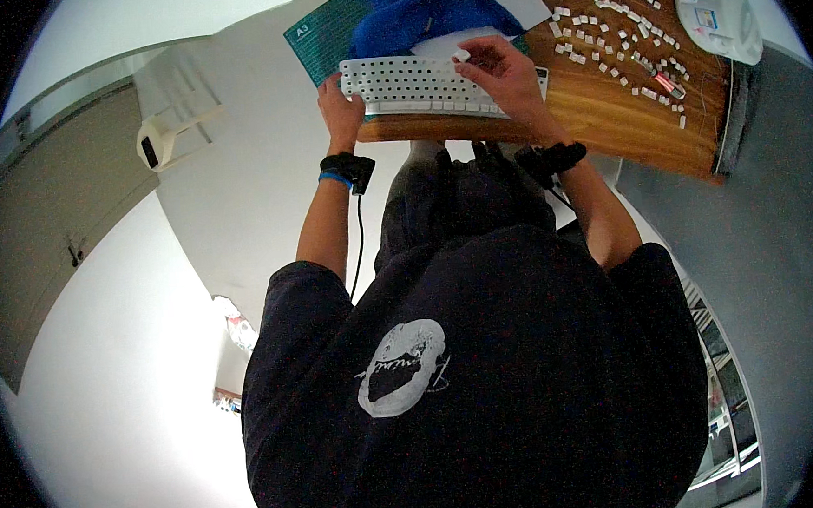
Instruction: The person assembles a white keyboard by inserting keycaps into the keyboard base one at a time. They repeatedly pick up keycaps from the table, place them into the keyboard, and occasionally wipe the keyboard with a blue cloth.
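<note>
A white keyboard [405, 85] lies near the table's front edge. Most of its rows show bare switch spots, while white keycaps sit along the row nearest me. My left hand [342, 111] grips the keyboard's left end, thumb on the near side and fingers along the edge. Above the right part of the keyboard, my right hand [505, 73] pinches a small white keycap [460, 55] between thumb and fingers. That keycap is apart from the keyboard.
Loose white keycaps [599, 47] are spread over the wooden table [594, 126] on the right, with a red and white tool [668, 84] among them. A white plastic jug [720, 19] stands at the right edge. Behind the keyboard lie a blue cloth [429, 10] and green cutting mat [319, 40].
</note>
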### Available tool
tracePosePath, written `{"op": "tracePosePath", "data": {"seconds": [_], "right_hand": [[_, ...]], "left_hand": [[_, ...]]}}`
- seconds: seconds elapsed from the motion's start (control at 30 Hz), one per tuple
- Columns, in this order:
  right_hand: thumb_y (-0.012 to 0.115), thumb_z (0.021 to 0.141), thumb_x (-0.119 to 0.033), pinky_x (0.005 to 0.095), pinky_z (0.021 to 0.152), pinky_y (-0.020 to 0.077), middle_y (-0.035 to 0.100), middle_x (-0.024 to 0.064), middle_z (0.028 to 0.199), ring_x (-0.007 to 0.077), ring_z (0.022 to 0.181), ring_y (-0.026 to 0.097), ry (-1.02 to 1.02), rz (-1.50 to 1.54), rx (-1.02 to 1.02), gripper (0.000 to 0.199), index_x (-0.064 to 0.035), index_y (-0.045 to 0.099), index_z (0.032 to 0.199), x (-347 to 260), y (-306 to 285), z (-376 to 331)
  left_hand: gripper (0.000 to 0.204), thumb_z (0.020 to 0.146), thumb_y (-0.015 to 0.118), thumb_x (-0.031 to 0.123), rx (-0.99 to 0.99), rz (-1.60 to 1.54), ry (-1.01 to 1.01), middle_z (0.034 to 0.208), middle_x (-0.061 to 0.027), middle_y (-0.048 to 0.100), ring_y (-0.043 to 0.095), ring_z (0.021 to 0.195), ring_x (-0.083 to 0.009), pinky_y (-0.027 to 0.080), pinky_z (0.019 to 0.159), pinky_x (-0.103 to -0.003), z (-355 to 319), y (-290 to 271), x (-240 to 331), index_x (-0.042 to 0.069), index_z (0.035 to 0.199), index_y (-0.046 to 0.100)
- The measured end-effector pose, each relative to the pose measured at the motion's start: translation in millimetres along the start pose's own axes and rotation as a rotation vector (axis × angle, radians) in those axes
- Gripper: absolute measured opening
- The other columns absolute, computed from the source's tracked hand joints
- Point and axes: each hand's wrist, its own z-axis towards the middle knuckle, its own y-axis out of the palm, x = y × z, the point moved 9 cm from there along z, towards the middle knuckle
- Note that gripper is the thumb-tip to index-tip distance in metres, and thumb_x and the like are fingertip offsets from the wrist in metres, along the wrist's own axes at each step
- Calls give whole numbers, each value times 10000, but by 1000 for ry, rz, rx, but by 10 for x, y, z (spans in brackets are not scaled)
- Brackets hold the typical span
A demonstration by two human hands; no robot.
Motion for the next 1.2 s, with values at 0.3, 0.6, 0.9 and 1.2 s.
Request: {"op": "tracePosePath", "data": {"seconds": [0.3,0.6,0.9,1.2], "right_hand": [[841,832,-160,264,770,567,691,34,914,100,853,663,-35,-104,98,298,-76,633,1028,-108,399,110],[873,802,-226,248,702,543,674,16,843,88,771,635,-96,-279,190,358,-68,629,1012,-346,570,122],[826,857,-236,258,726,558,683,34,891,94,821,652,-113,-275,203,307,-69,623,1016,-348,624,94],[721,941,-266,320,811,559,713,77,957,165,899,693,83,-394,120,299,-46,665,1136,659,451,88]], "left_hand": [[564,761,711,78,-91,-18,-33,1275,-237,560,516,1203,-431,434,1019,-509,62,-78,-213,18,1300,554],[506,782,712,87,-183,-126,-7,1201,-226,567,558,1147,-415,478,975,-484,102,50,-377,33,1267,581],[614,732,814,60,-252,-142,91,1196,-213,574,628,1058,-366,548,898,-427,71,73,-284,15,1279,537],[618,736,805,38,-442,-319,-183,1231,-243,587,612,1112,-380,527,931,-455,135,171,-431,18,1282,519]]}}
